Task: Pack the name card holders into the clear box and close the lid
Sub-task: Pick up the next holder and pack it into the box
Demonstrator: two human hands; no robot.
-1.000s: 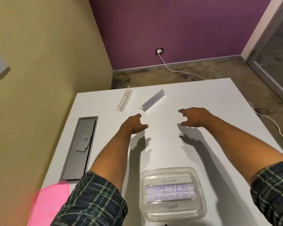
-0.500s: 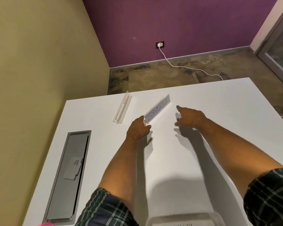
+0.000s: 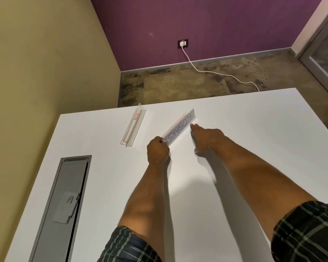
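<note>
Nearest, the clear box has slid out of view below the desk's [image 3: 235, 167] near edge as the head tipped forward. Half a second ago the left hand [image 3: 157, 151] only touched the KOSAKSI name card holder [image 3: 179, 129]; now it pinches its near end. The right hand [image 3: 206, 137], fingers straight, has closed in beside it. An empty holder [image 3: 133, 127] waits near the far-left corner.

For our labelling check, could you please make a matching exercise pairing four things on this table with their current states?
Things:
1. clear name card holder with handwritten card
2. clear name card holder with red label
3. right hand
4. grey cable hatch

States:
A. set into the white tabletop
B. lying untouched
C. fingers stretched forward
D. gripped at its near end by the left hand

Pairs: 1-D, 2-B, 3-C, 4-A
</note>
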